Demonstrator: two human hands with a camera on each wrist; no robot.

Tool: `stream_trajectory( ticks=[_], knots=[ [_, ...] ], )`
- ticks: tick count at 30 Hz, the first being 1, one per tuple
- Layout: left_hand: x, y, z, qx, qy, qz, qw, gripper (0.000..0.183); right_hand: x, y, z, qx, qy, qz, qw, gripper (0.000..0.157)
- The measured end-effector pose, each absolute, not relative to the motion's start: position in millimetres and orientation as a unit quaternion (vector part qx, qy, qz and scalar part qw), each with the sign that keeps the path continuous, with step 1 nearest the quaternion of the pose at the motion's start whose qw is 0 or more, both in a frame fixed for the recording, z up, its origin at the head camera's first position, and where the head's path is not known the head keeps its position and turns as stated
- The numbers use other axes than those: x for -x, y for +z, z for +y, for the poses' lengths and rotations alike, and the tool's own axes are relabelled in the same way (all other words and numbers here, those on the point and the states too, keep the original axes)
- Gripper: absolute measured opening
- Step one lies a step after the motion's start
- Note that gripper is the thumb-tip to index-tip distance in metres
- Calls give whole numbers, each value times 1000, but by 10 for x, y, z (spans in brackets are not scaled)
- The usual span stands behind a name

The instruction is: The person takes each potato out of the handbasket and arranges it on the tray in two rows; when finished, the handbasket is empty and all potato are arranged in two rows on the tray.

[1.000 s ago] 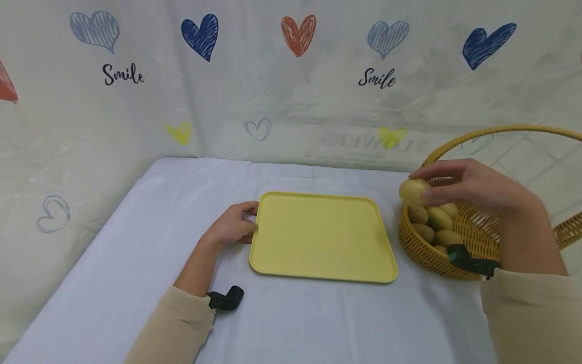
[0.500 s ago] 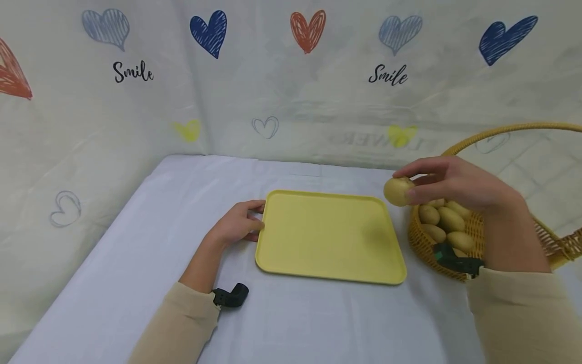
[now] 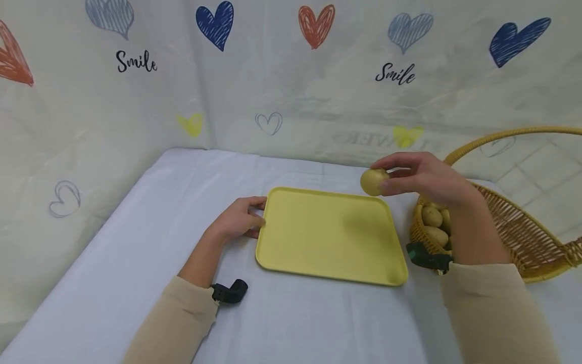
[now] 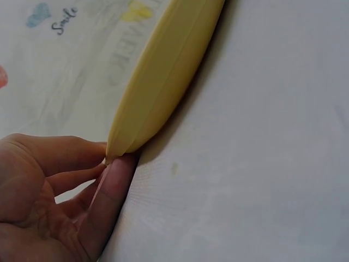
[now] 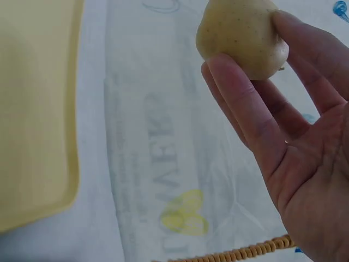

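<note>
My right hand (image 3: 427, 177) holds a pale yellow potato (image 3: 374, 182) above the far right corner of a yellow tray (image 3: 332, 232). In the right wrist view the potato (image 5: 242, 38) sits between fingertips and thumb, clear of the palm. My left hand (image 3: 236, 217) is at the tray's left edge, thumb and fingers pinching the rim; the left wrist view shows that hand (image 4: 60, 185) close up against the tray's edge (image 4: 163, 82). The tray lies flat on the white cloth and bears nothing.
To the right stands a wicker basket (image 3: 523, 227) with a tall arched handle (image 3: 504, 135). Several potatoes (image 3: 432, 216) lie in it, partly hidden by my right forearm. A white sheet (image 3: 291, 91) printed with hearts hangs behind the table (image 3: 291, 323).
My right hand has carried the potato leftward, from over the basket to above the tray's far right corner. The left hand has stayed at the tray's edge. The head view has shifted slightly.
</note>
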State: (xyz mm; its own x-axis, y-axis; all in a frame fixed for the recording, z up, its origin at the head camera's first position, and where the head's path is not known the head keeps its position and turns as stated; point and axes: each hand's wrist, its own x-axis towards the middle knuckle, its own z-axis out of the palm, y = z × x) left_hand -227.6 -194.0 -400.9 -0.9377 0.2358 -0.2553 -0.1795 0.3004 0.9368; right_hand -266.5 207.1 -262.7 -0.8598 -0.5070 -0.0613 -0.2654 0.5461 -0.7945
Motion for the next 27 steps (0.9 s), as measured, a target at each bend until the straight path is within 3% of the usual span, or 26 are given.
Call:
stream_trajectory(
  ticks=[27],
  knots=[
    [2259, -3984, -1923, -13, 591, 788, 172, 68, 2877, -2864, 1636, 241, -509, 809, 170, 43]
  ],
)
